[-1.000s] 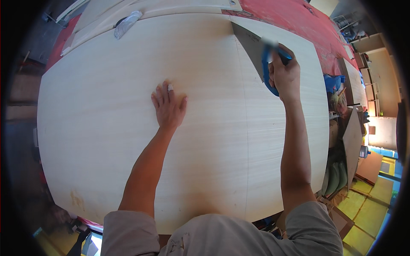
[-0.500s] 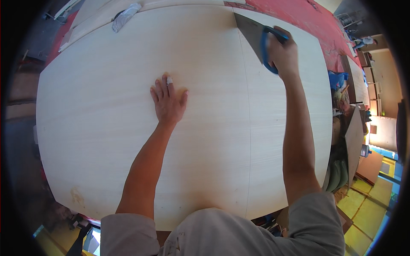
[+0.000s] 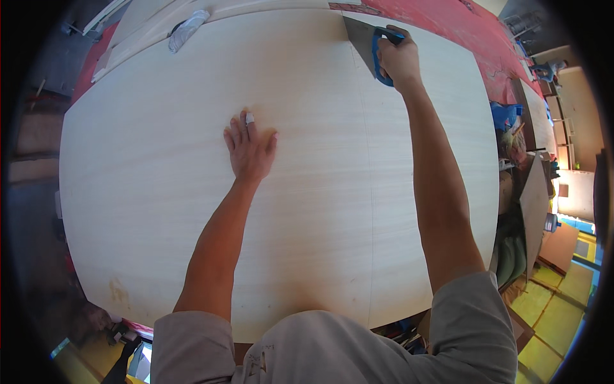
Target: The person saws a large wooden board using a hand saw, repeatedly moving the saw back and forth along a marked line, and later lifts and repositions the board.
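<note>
Plywood sheet (image 3: pixel 307 243): a pale, fine-grained panel fills most of the view, lying flat over a red-topped surface (image 3: pixel 473 25) that shows past its far edge; a thin pencil-like line runs down it on the right side.
Right arm: stretched out full length over the panel toward its far right corner.
Left arm: extended across the middle of the sheet, sleeve of a grey shirt at the shoulder.
Left hand (image 3: pixel 248 150): spread flat, palm down, fingers unclenched, pressing on the wood and gripping nothing; a white bandage wraps one fingertip.
Right hand (image 3: pixel 398 59): fingers wrapped tight around the blue handle of the handsaw.
Handsaw (image 3: pixel 361 38): its grey blade rests against the panel's far edge, at the top of the line.
Wrapped bundle (image 3: pixel 187 29): a small plastic-covered item lying beyond the panel's far left edge.
</note>
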Demonstrator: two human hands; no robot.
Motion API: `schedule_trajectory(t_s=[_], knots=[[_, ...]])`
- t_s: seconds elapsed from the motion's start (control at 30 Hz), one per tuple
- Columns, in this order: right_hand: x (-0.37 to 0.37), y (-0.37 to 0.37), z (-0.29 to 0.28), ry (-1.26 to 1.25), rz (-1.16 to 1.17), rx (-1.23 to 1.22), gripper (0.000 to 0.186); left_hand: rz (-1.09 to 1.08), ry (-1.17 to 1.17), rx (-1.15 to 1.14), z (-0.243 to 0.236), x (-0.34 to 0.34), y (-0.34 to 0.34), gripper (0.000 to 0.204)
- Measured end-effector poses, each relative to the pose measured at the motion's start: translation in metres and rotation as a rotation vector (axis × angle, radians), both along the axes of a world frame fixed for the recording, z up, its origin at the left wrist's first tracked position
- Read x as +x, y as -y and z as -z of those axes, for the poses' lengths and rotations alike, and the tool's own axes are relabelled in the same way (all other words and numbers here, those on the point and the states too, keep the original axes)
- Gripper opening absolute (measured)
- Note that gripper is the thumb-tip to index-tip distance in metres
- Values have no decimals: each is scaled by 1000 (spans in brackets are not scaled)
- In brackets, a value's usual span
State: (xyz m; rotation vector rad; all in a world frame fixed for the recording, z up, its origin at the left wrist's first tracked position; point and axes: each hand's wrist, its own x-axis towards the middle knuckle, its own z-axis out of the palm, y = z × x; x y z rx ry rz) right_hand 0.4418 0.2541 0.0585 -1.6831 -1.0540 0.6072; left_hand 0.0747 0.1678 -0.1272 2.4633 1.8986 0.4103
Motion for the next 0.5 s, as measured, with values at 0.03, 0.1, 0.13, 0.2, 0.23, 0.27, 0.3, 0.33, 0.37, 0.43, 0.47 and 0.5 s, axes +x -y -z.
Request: schedule_trajectory(t_s=[0.03, 0.1, 0.13, 0.2, 0.23, 0.27, 0.3, 0.33, 0.37, 0.43, 0.47, 0.5], knots=[[-15, 35, -19, -10, -14, -2, 51, -12, -34, -9, 6, -8, 6, 87], [-41, 103, -58, 27, 12, -12, 50, 8, -22, 47, 5, -11, 11, 85], [-46, 126, -64, 8, 1, 23, 49, 14, -15, 80, 2, -14, 10, 85], [-44, 116, -57, 15, -8, -10, 48, -2, -13, 55, -4, -19, 13, 84], [-47, 106, -53, 16, -20, -13, 48, -17, -16, 56, -9, -26, 13, 84], [-26, 70, -18, 197, 11, 109, 47, 6, -4, 50, -7, -16, 12, 84], [-14, 38, 4, 197, 19, 127, 47, 22, 8, 42, -5, -8, 12, 84], [6, 10, 25, 199, 37, 144, 48, 29, 23, 49, -8, 6, 8, 84], [32, -13, 46, 204, 61, 159, 50, 48, 71, 37, -8, 24, 4, 86], [13, -19, 51, 130, 52, 51, 50, 42, 98, -15, -1, 10, 8, 89], [11, -22, 38, 119, 58, 8, 50, 27, 67, -13, 1, 9, 7, 89], [13, -23, 24, 112, 70, -35, 50, 17, 41, -13, 3, 8, 4, 89]])
